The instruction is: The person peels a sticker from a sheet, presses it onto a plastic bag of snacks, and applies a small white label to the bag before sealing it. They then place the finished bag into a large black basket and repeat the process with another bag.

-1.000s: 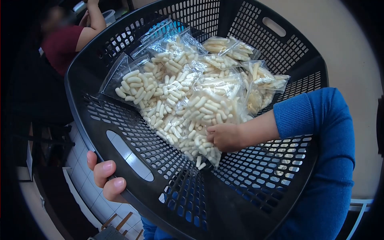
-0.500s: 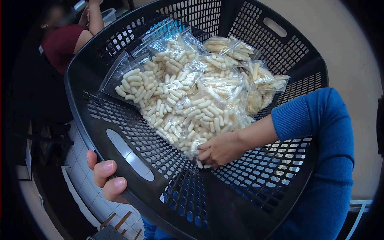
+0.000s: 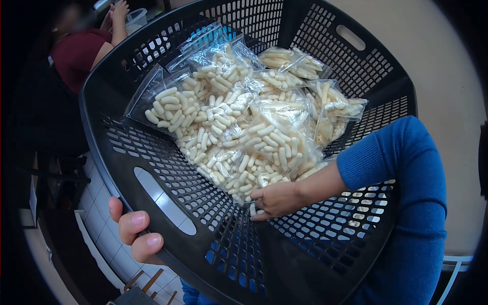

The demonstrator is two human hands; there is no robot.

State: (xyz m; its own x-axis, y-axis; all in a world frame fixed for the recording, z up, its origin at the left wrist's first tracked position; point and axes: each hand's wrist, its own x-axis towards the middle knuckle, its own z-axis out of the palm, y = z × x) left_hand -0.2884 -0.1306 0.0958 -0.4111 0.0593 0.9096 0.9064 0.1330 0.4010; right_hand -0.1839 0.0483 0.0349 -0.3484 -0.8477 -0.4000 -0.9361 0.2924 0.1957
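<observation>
A black perforated plastic laundry basket [image 3: 203,236] tilts toward me. My left hand [image 3: 136,233] is closed around its rim at the lower left, next to an oval handle slot; the thumb is hidden. Inside lie several clear zip bags of short, pale puffed snack sticks [image 3: 223,119], piled together. Toward the back right, other bags hold longer, ridged pale sticks [image 3: 292,61]. Deep in the basket, my right hand [image 3: 277,200] curls its fingers at the lower edge of a bag of puffed sticks [image 3: 272,145]. A white piece shows by its fingertips.
Another person in a dark red top [image 3: 79,53] is at the upper left, hands raised near a clear plastic tub [image 3: 136,19]. White floor tiles [image 3: 109,223] and wooden legs show at lower left. A beige surface [image 3: 442,91] lies to the right.
My right hand has shifted slightly, and the front bag of puffed sticks has moved a little up and right. The other person's hands have moved. My left hand keeps its hold.
</observation>
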